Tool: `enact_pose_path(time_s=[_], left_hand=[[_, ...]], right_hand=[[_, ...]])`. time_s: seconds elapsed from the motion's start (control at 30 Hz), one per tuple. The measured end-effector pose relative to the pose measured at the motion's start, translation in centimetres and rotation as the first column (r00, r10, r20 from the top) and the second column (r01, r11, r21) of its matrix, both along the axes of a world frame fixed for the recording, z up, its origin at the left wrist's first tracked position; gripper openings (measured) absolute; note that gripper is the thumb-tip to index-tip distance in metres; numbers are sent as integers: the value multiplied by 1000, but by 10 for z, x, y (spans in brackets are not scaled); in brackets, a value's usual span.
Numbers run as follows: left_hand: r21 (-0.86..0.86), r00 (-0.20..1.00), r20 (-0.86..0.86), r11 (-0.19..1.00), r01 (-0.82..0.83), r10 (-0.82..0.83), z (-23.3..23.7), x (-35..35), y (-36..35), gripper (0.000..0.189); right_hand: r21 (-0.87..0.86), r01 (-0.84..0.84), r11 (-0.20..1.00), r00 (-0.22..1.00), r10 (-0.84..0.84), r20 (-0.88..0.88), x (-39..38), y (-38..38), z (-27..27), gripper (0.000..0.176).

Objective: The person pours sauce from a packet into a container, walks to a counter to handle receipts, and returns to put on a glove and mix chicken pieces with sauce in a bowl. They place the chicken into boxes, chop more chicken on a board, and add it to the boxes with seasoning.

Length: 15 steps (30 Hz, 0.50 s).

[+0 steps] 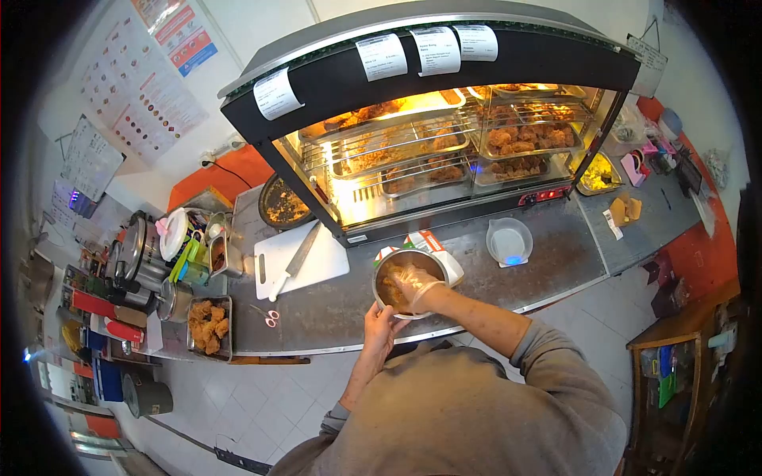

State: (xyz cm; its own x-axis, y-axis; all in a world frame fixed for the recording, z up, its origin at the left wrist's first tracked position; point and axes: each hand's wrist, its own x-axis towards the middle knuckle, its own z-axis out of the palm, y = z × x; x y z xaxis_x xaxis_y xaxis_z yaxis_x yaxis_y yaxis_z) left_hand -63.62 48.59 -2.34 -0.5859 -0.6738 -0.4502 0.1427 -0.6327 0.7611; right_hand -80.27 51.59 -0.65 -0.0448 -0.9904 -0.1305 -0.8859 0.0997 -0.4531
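Observation:
A round metal bowl (378, 295) stands near the counter's front edge, with orange-brown food (388, 277) inside it. My left hand (381, 325) is closed on the bowl's near left rim, thumb up against the side. My right hand (418, 287), in a clear plastic glove, reaches down into the bowl. Its fingers look curled together in the food, and what they grip is hidden. Behind and beside the bowl lies a white, red and green printed packet or box (451, 268), partly covered by it.
A lit display warmer (444, 202) holds trays of fried chicken. A knife (298, 258) lies on a white cutting board (328, 264), with scissors (266, 316) nearby. A clear container (509, 240) stands right of the bowl. Fried chicken (208, 325) fills a tray at left.

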Motion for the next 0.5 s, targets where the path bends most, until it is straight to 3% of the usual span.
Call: enact_pose_path(time_s=[0.03, 0.07, 0.13, 0.17, 0.23, 0.27, 0.3, 0.33, 0.37, 0.43, 0.5], left_hand=[[3, 1000, -1, 1000, -3, 3, -4, 0, 1, 27], [-2, 1000, 5, 1000, 7, -7, -12, 1, 0, 27], [-20, 1000, 4, 1000, 18, -17, -15, 0, -3, 28], [0, 1000, -3, 1000, -10, 10, -16, 1, -1, 31], [24, 999, -8, 999, -34, 34, -14, 4, 0, 33], [21, 1000, -11, 1000, -15, 16, -10, 6, -1, 30], [19, 1000, -15, 1000, -1, 2, -8, 7, -1, 26], [19, 1000, -19, 1000, -7, 8, -9, 6, -3, 26], [14, 999, -35, 1000, -19, 19, -8, 5, -5, 25], [13, 998, -48, 1000, -28, 29, -8, 5, -7, 25], [-84, 997, -35, 995, 61, -64, 0, 2, -7, 24]], right_hand=[[74, -13, 997, 999, 15, -34, -1, -6, -23, 59], [76, -15, 997, 999, 17, -33, -1, -7, -9, 59], [521, -177, 835, 984, 161, 77, -9, -19, 34, 73], [519, -179, 836, 984, 162, 77, -17, -21, 22, 73], [284, -308, 908, 809, 92, 581, -38, -20, -13, 60], [446, -81, 891, 632, -300, 715, -34, -10, 2, 69], [449, -83, 890, 636, -299, 711, -32, -10, 2, 69], [284, -28, 958, 903, -98, 418, -29, -11, 2, 72], [99, -55, 994, 998, 54, 13, -24, -13, 3, 75], [96, -256, 962, 921, 273, -279, -9, -7, 4, 64], [88, -95, 992, 972, 111, -207, 4, -8, -18, 60]])
